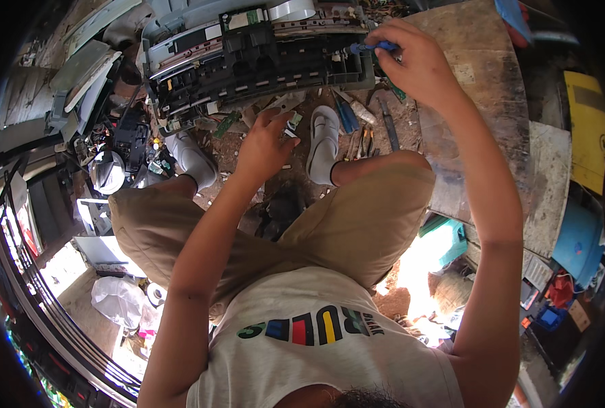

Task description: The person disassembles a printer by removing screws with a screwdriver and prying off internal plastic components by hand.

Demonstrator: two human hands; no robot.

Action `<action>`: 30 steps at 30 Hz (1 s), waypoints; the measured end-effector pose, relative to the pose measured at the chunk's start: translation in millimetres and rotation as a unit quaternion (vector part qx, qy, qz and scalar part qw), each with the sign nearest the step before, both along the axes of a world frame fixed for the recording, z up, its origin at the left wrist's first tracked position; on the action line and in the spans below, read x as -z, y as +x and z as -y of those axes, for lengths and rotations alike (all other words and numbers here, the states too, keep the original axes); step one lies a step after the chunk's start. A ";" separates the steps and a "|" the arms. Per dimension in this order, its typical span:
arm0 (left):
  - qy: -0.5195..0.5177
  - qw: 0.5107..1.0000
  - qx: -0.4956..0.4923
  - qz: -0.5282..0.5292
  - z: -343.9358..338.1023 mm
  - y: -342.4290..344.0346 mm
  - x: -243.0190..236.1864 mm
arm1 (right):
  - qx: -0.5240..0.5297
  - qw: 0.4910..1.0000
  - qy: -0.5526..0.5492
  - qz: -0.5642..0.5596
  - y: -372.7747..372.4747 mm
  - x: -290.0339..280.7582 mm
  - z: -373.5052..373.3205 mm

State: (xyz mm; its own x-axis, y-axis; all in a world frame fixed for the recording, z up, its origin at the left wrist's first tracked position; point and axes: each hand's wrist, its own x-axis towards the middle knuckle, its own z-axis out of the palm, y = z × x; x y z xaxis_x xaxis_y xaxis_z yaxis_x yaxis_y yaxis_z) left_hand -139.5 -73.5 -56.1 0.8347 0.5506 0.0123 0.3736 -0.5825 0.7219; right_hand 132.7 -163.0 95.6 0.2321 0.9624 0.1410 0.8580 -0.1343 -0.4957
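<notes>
While the right hand pinches the blue tool in its fingers at the right edge of the open machine, it should push straight and gently, and the left hand, fingers apart over the dirt floor, could steady the machine's near edge.

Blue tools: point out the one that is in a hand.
The upper blue tool, gripped in the right hand at the right end of the machine. The other blue tool lies near the right slipper, touched by neither hand.
</notes>
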 end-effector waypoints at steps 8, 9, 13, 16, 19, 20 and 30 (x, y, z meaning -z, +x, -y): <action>-0.030 0.999 0.010 0.021 -3.0 2.1 -2.6 | -0.098 0.991 -0.016 0.094 9.4 8.9 -27.4; -0.034 0.999 0.011 0.029 -3.3 2.3 -2.3 | -0.115 0.988 -0.012 0.099 8.8 9.1 -30.6; -0.038 0.998 0.014 0.040 -4.2 2.4 -2.1 | -0.108 0.989 -0.019 0.098 4.0 1.6 -41.3; -0.034 0.998 0.014 0.045 -4.5 2.5 -1.3 | -0.118 0.988 -0.019 0.101 6.3 3.1 -43.5; -0.037 0.998 0.014 0.040 -4.4 2.5 -1.6 | -0.117 0.987 -0.002 0.108 6.5 5.3 -42.9; -0.039 0.998 0.014 0.036 -4.3 2.5 -2.2 | -0.117 0.987 -0.003 0.108 6.1 3.8 -42.9; -0.027 0.999 0.020 0.043 -2.6 2.5 -0.7 | -0.136 0.985 -0.019 0.106 1.1 -0.1 -50.9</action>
